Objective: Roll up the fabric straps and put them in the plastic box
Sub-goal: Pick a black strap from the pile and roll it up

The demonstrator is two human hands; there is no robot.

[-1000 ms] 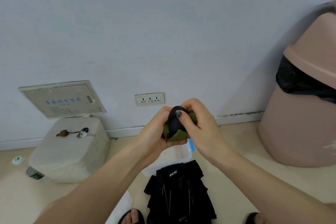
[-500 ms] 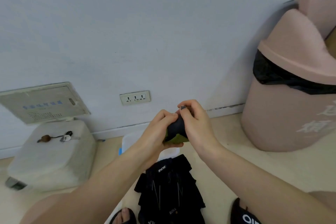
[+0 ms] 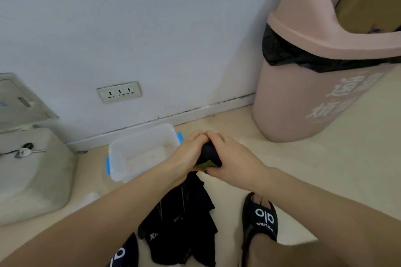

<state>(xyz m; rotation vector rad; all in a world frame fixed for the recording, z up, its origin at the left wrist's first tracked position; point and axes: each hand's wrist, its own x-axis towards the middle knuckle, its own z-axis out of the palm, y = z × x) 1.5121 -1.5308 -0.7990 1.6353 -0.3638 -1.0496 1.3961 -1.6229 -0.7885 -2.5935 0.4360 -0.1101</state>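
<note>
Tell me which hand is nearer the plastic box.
Left. The left hand overlaps the plastic box's right edge in view; the right hand sits farther right, past the rolled strap.

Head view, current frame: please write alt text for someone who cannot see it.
Both hands, left and right, grip a rolled dark fabric strap with a green edge, just right of an open clear plastic box with blue clips on the floor. More black straps lie below; a pink bin stands at right.
</note>
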